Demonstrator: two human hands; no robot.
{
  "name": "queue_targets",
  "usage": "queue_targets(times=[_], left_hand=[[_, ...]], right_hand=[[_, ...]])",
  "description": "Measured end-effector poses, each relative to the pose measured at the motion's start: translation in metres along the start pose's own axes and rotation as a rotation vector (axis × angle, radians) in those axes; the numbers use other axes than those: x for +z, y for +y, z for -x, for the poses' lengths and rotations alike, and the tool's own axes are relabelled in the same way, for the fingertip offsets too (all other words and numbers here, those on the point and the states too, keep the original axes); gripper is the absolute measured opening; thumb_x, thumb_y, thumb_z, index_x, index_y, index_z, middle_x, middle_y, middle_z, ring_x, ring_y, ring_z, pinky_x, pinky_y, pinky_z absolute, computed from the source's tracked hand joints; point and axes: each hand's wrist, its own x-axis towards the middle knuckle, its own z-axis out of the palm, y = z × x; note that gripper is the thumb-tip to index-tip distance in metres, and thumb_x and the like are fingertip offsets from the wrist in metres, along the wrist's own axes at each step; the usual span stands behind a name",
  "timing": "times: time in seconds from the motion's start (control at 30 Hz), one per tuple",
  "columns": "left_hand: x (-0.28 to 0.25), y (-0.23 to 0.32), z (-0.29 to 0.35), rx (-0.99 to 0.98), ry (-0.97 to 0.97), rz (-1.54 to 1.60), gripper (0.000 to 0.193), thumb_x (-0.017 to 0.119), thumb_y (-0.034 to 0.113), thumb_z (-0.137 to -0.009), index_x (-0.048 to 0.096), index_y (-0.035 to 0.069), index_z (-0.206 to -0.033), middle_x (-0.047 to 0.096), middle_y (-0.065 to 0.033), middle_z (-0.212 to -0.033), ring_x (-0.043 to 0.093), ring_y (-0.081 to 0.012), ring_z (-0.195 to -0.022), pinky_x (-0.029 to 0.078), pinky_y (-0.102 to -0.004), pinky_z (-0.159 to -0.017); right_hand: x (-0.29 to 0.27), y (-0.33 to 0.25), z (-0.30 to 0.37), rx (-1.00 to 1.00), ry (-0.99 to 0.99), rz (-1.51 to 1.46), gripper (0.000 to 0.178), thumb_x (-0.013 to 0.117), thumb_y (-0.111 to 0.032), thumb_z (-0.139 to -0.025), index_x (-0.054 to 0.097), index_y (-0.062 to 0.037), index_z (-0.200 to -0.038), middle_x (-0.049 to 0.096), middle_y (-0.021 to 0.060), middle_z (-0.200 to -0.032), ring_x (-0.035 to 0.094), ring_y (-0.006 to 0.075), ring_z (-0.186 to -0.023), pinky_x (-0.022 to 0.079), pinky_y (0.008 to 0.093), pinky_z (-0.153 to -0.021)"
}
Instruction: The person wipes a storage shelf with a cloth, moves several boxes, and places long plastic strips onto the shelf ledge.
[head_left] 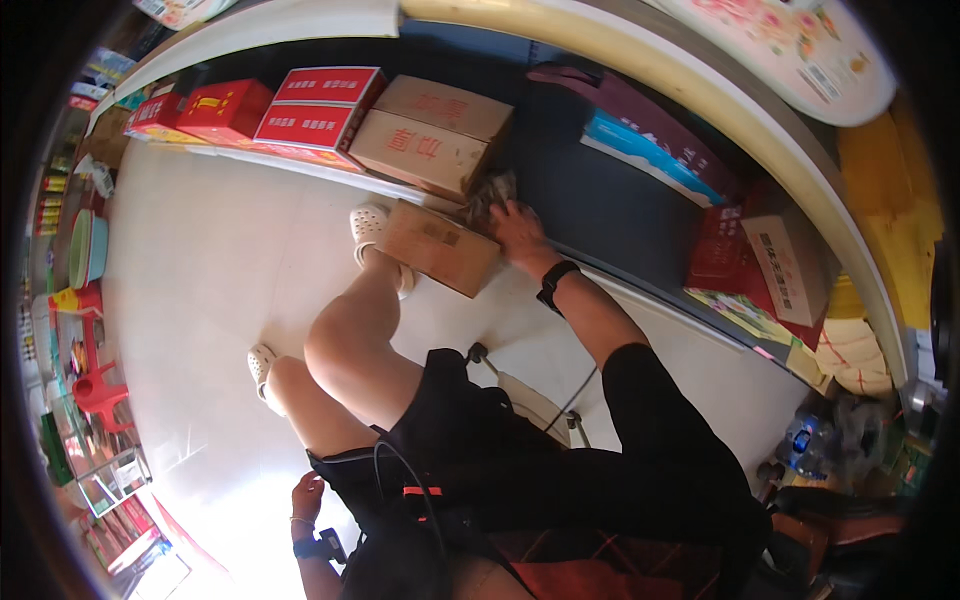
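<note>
My right hand (520,235) reaches forward to the shelf's front edge, its fingers closed over a crumpled grey-brown cloth (488,198). Part of the cloth is hidden by the fingers. Just left of that hand, a small brown cardboard box (440,246) sits tilted in front of the shelf, near my feet. Behind the cloth stands a larger taped cardboard box (432,132) with red print. My left hand (308,498) hangs low beside my thigh, fingers curled in, with nothing visible in them.
Red cartons (318,110) line the dark low shelf (570,190) on the left. A purple and blue package (650,150) lies farther right, near a dark red box (735,255). A wheeled chair base (530,400) is beneath me. Red plastic stools (100,395) stand far left.
</note>
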Motion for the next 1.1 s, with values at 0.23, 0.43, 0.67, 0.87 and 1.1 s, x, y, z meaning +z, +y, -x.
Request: queue_targets(times=[0.23, 0.43, 0.67, 0.87, 1.1], left_hand=[[0.011, -0.034, 0.018, -0.101, -0.046, 0.035, 0.027, 0.058, 0.016, -0.079, 0.058, 0.006, -0.104, 0.063, -0.0098, -0.079, 0.059, -0.0157, -0.072, 0.047, -0.0271, -0.066], [-0.001, -0.007, -0.001, -0.060, -0.010, 0.159, 0.027, 0.055, 0.012, -0.080, 0.056, 0.003, -0.105, 0.060, -0.0074, -0.072, 0.055, -0.0121, -0.064, 0.045, -0.0244, -0.060], [-0.007, 0.007, -0.009, 0.086, -0.107, -0.116, 0.031, 0.053, 0.009, -0.077, 0.053, -0.001, -0.106, 0.060, -0.0063, -0.076, 0.057, -0.0119, -0.064, 0.044, -0.0226, -0.053], [-0.013, 0.011, -0.027, -0.018, -0.105, -0.009, 0.031, 0.053, 0.010, -0.076, 0.053, 0.001, -0.106, 0.059, -0.0055, -0.076, 0.057, -0.0119, -0.063, 0.042, -0.0219, -0.049], [-0.032, -0.017, -0.027, -0.160, -0.073, 0.077, 0.032, 0.054, 0.011, -0.076, 0.053, 0.002, -0.106, 0.059, -0.0047, -0.077, 0.057, -0.0119, -0.062, 0.041, -0.0211, -0.045]], right_hand=[[0.018, -0.005, 0.018, -0.033, -0.078, 0.134, 0.025, 0.050, -0.022, -0.073, 0.059, -0.0172, -0.096, 0.046, 0.0026, -0.101, 0.041, 0.0269, -0.098, 0.039, 0.0449, -0.079], [0.004, 0.037, 0.123, 0.267, 0.082, 0.017, 0.030, 0.051, -0.012, -0.072, 0.058, -0.0200, -0.100, 0.045, 0.0069, -0.094, 0.044, 0.0273, -0.091, 0.040, 0.0443, -0.074], [-0.031, 0.097, 0.317, 0.820, -0.025, 0.023, 0.047, 0.049, 0.005, -0.066, 0.057, -0.0221, -0.104, 0.046, 0.0109, -0.101, 0.044, 0.0339, -0.090, 0.046, 0.0408, -0.073], [-0.007, 0.127, 0.390, 1.081, 0.046, -0.034, 0.037, 0.054, -0.001, -0.064, 0.058, -0.0172, -0.098, 0.044, 0.0147, -0.108, 0.045, 0.0374, -0.093, 0.045, 0.0424, -0.077], [-0.016, 0.200, 0.444, 1.980, -0.082, 0.057, 0.037, 0.048, -0.019, -0.078, 0.049, -0.0190, -0.114, 0.041, 0.0191, -0.117, 0.042, 0.0358, -0.105, 0.039, 0.0467, -0.081]])
